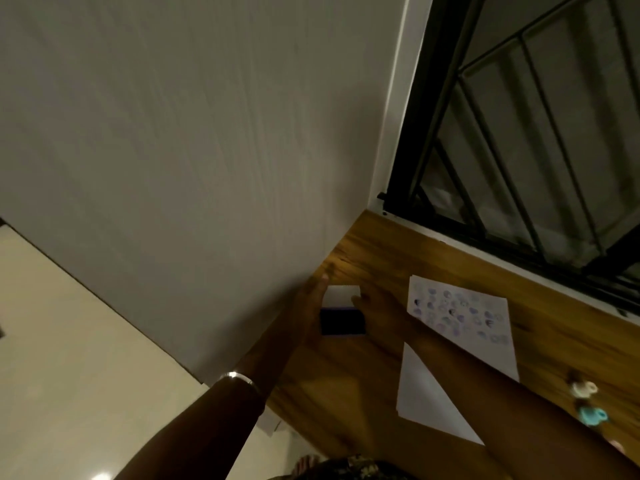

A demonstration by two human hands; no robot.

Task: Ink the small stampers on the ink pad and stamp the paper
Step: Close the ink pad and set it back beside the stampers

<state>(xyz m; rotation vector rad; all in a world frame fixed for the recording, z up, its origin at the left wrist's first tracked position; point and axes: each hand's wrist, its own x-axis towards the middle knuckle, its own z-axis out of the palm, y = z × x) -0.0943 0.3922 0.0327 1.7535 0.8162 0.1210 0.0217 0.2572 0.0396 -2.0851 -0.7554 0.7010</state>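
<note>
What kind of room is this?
Probably a room at home: a wooden desk tucked into a corner, a plain wall and a barred window, with stamped paper on it.

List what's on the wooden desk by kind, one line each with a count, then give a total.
Ink pad, open, with its white lid raised: 1
Paper sheets: 2, one stamped with bluish marks, one blank
Small stampers: 2 clear, one whitish, one turquoise; a third, pinkish blur at the frame edge is uncertain
Total: 5 certain
</note>
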